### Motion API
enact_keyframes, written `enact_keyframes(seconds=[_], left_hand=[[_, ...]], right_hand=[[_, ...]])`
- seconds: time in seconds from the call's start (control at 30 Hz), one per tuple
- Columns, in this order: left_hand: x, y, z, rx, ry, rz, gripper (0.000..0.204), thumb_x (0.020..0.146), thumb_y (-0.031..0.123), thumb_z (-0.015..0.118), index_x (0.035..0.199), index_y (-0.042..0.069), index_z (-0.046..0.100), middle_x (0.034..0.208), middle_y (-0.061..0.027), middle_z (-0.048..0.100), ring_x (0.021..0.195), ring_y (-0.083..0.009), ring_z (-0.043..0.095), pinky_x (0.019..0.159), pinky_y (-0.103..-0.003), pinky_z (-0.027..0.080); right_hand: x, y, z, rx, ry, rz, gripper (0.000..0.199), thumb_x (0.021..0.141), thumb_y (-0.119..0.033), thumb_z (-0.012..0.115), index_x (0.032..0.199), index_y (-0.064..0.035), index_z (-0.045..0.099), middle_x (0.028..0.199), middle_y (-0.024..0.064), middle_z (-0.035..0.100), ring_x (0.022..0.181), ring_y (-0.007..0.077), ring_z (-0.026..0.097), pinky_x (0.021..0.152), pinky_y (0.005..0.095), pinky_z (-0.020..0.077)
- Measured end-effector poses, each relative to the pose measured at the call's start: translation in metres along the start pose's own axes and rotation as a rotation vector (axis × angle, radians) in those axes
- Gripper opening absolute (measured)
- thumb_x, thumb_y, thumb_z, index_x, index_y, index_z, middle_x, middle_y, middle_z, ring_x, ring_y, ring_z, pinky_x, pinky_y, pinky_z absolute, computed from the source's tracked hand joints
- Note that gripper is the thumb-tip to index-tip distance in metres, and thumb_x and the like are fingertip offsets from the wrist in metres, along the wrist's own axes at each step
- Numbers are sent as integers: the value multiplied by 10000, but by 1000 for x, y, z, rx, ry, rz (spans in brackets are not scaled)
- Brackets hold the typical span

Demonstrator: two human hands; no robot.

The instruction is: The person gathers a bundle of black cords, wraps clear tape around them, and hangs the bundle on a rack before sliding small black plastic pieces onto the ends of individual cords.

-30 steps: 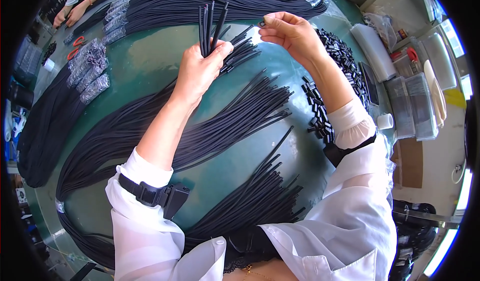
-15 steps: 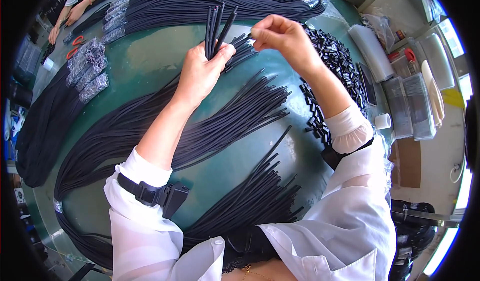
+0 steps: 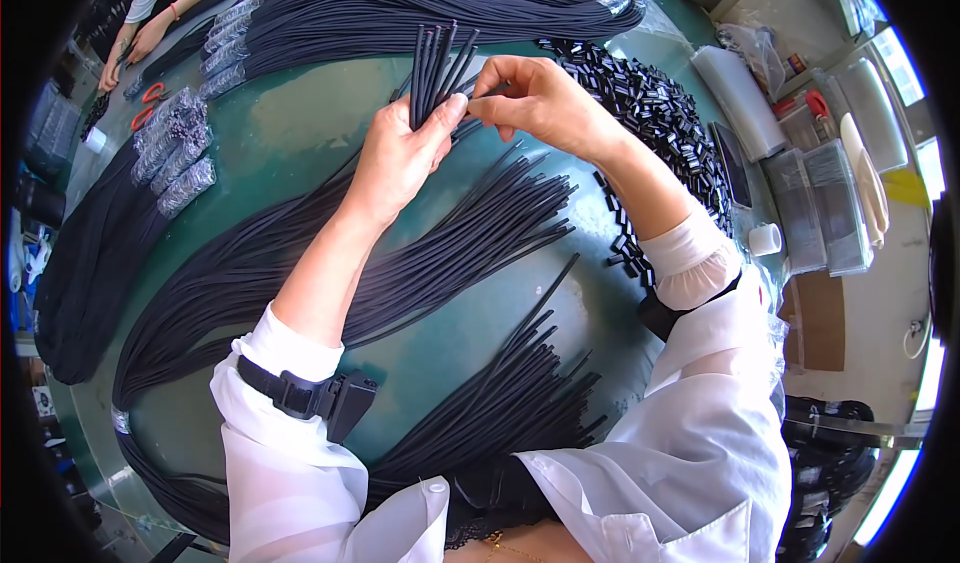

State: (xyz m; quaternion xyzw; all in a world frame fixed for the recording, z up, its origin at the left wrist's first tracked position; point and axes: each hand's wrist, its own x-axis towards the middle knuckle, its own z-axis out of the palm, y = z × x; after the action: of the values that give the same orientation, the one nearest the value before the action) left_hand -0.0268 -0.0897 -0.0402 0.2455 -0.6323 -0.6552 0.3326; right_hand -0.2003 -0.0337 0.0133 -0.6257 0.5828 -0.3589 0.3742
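A small fan of thin black cords stands up out of my left hand, whose fingers are wrapped round them. Right beside its thumb is my right hand, thumb and forefinger pinched together at the edge of the cords. What lies in that pinch is too small and covered to tell. Below my hands a thick bundle of black cords spreads across the green table, its cut ends pointing right. Nearer to me lies another bundle of loose cord ends.
A heap of short black tube pieces lies to the right. Film-wrapped cord bundles and orange-handled scissors are at the left. Far left, another person's hands work. A white roll and clear plastic boxes line the right edge.
My right hand has moved left and slightly down, from apart to right beside my left hand. My left hand keeps its grip, and the cord ends in it now fan out a little lower.
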Motion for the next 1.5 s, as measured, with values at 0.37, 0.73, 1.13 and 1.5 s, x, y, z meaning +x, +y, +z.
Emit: enact_keyframes(seconds=[0.37, 0.73, 1.13, 1.5], left_hand=[[9, 4, -7, -53, 325, 121, 294, 943, 302, 523, 831, 40, 595, 576, 39, 465, 492, -25, 400, 435, -188, 313], [4, 4, -2, -144, 209, -46, 199, 913, 231, 584, 843, 45, 599, 591, 52, 466, 497, -8, 395, 437, -172, 306], [5, -1, -1, -88, 235, -58, 213, 911, 254, 586, 923, 41, 591, 586, 68, 428, 445, 3, 344, 404, -169, 259], [6, -6, -1, -49, 255, 34, 168, 868, 174, 644, 786, 34, 596, 608, 59, 497, 542, -11, 421, 490, -189, 350]], right_hand=[[44, 103, -98, -782, 514, 24, 213, 797, -200, 621, 916, -30, 669, 849, 130, 679, 747, 254, 656, 695, 341, 522], [85, 130, -104, -1181, 345, 234, 186, 763, -183, 617, 904, -69, 659, 876, 156, 657, 868, 344, 624, 801, 406, 494], [44, 46, -47, 124, 253, 53, 230, 866, -78, 605, 1080, 8, 598, 865, 111, 665, 781, 159, 662, 711, 277, 555], [17, 24, -17, 582, 187, 64, 157, 891, -104, 584, 1007, 1, 574, 928, 126, 655, 843, 202, 670, 771, 301, 560]])
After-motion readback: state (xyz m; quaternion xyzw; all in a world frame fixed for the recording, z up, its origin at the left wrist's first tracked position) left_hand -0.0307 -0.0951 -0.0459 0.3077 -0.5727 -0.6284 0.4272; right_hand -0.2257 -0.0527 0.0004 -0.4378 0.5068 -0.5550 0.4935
